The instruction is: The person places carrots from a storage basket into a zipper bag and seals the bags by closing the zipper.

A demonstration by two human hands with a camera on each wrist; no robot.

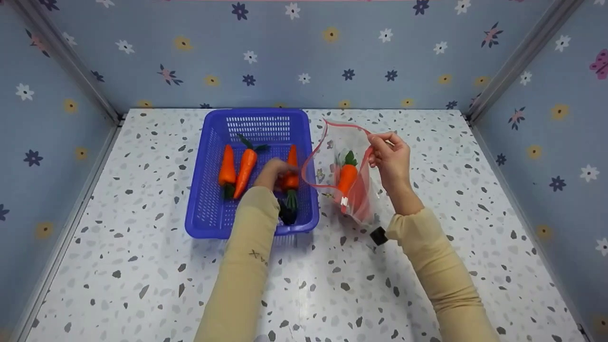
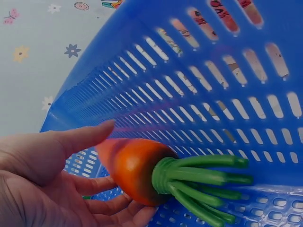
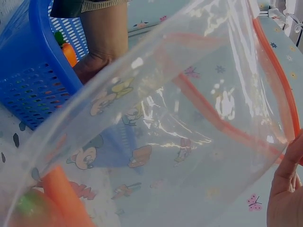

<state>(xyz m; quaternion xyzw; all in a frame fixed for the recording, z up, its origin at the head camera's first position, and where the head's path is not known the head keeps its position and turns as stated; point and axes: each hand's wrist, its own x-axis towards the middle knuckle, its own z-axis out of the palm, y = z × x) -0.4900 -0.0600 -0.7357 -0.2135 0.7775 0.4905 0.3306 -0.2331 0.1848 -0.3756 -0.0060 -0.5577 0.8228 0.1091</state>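
Note:
Inside the blue basket (image 1: 192, 209), my left hand (image 1: 271, 175) holds an orange carrot (image 2: 137, 165) with stubby green stems, its thumb above and its fingers curled beneath. This carrot lies along the basket's right wall. Two more carrots, a left one (image 1: 228, 166) and a leafy one (image 1: 247, 166), rest on the basket's left side. My right hand (image 1: 392, 154) pinches the red-edged rim of a clear zip bag (image 1: 335, 137), whose mouth gapes toward the basket. A carrot (image 1: 347, 178) with a green top shows inside the bag; cartoon figures are printed on the plastic.
The speckled white table (image 1: 142, 275) carries the basket and bag side by side. Flower-patterned walls (image 1: 294, 57) close off the back and both sides. A small black block (image 1: 379, 235) sits at the right wrist, and the bag's white slider (image 1: 344, 202) hangs at the rim.

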